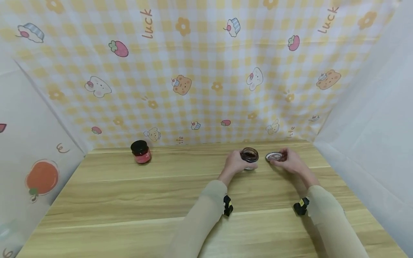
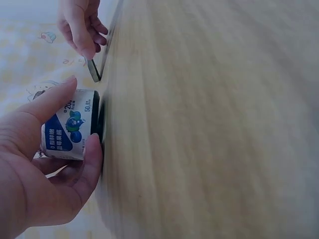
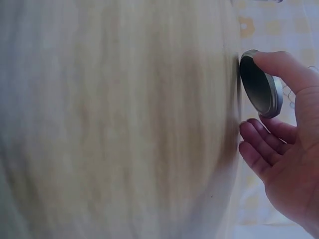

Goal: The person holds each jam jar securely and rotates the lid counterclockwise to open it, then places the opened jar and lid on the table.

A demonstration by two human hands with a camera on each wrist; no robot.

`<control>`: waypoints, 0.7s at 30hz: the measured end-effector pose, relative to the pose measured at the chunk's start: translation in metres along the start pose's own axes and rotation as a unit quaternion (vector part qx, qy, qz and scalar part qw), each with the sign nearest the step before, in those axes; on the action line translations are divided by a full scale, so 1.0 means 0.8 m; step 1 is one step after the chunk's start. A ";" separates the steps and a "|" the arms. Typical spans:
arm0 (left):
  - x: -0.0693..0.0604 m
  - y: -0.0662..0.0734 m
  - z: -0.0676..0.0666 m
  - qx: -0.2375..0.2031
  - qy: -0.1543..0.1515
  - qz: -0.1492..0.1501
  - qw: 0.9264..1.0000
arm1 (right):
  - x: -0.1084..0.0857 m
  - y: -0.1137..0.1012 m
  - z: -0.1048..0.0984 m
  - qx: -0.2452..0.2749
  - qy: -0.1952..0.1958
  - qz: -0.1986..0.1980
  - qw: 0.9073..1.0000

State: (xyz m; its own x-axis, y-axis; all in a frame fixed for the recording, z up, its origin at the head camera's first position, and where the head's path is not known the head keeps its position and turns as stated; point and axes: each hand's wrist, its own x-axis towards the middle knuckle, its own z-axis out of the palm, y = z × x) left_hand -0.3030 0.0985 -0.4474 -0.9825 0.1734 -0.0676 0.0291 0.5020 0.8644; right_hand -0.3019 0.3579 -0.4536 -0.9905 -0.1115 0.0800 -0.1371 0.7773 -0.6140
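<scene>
Standing at the back left of the light brown wooden table (image 1: 129,200) was a small dark jar with a black lid and a pink label (image 1: 141,152). Well to its right, the left hand (image 1: 234,163) gripped an open round glass jar with a blue-and-white label (image 1: 250,155). Just beside that, the right hand (image 1: 290,161) pinched a round metal-looking lid (image 1: 273,156) by its edge.

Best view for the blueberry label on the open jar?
Left wrist: the blueberry label faces that camera, most print uncovered. Head: the left hand covers nearly all of it. Right wrist: out of view.
</scene>
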 end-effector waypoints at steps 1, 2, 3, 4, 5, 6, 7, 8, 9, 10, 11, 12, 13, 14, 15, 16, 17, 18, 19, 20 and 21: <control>0.000 0.001 0.001 0.001 -0.003 -0.003 1.000 | 0.000 0.001 0.000 -0.001 0.003 0.002 1.000; -0.001 0.002 0.001 0.000 -0.006 -0.006 1.000 | 0.000 0.003 0.000 -0.004 0.005 0.002 1.000; -0.001 0.003 0.002 0.001 -0.007 -0.008 1.000 | 0.001 0.004 0.000 -0.005 0.007 0.004 1.000; -0.001 0.004 0.002 0.001 -0.007 -0.012 1.000 | 0.001 0.005 -0.001 -0.009 0.007 0.003 1.000; -0.001 0.005 0.003 0.003 -0.008 -0.015 1.000 | 0.001 0.006 0.000 -0.011 0.008 0.004 1.000; -0.001 0.006 0.003 0.004 -0.007 -0.015 1.000 | 0.002 0.007 0.000 -0.014 0.008 0.006 1.000; 0.000 0.006 0.004 0.008 -0.008 -0.014 1.000 | 0.002 0.008 -0.001 -0.018 0.011 0.009 1.000; 0.000 0.007 0.004 0.011 -0.008 -0.012 1.000 | 0.003 0.009 -0.001 -0.021 0.011 0.008 1.000; 0.001 0.008 0.005 0.014 -0.009 -0.010 1.000 | 0.003 0.009 -0.001 -0.023 0.010 0.009 1.000; 0.002 0.008 0.006 0.015 -0.011 -0.004 1.000 | 0.003 0.009 -0.002 -0.025 0.011 0.010 1.000; 0.003 0.009 0.007 0.017 -0.014 0.003 1.000 | 0.004 0.009 -0.002 -0.026 0.011 0.011 1.000; 0.004 0.010 0.008 0.017 -0.016 0.008 1.000 | 0.004 0.009 -0.003 -0.027 0.010 0.012 1.000; 0.005 0.010 0.009 0.017 -0.018 0.011 1.000 | 0.004 0.010 -0.003 -0.026 0.009 0.013 1.000; 0.006 0.010 0.010 0.015 -0.019 0.014 1.000 | 0.004 0.010 -0.004 -0.027 0.007 0.014 1.000; 0.007 0.010 0.012 0.015 -0.019 0.017 1.000 | 0.004 0.010 -0.004 -0.027 0.005 0.016 1.000; 0.008 0.010 0.013 0.015 -0.019 0.020 1.000 | 0.004 0.010 -0.005 -0.026 0.003 0.018 0.999; 0.009 0.010 0.015 0.016 -0.018 0.021 0.999 | 0.004 0.010 -0.005 -0.026 0.002 0.020 0.999; 0.010 0.011 0.016 0.017 -0.017 0.022 0.999 | 0.004 0.010 -0.006 -0.028 0.001 0.021 0.999; 0.011 0.011 0.017 0.022 -0.016 0.024 0.999 | 0.004 0.010 -0.006 -0.029 0.000 0.021 0.999; 0.011 0.011 0.019 0.028 -0.015 0.027 0.999 | 0.004 0.010 -0.007 -0.032 0.001 0.021 0.999; 0.012 0.012 0.020 0.033 -0.014 0.027 0.999 | 0.004 0.011 -0.008 -0.033 0.002 0.021 0.999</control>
State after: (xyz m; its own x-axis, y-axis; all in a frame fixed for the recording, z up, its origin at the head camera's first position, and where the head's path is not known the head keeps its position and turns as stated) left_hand -0.3094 0.1187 -0.4475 -0.9737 0.2247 -0.0363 0.0951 0.5463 0.8322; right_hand -0.3066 0.3683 -0.4538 -0.9954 -0.0762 0.0579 -0.0956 0.8209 -0.5631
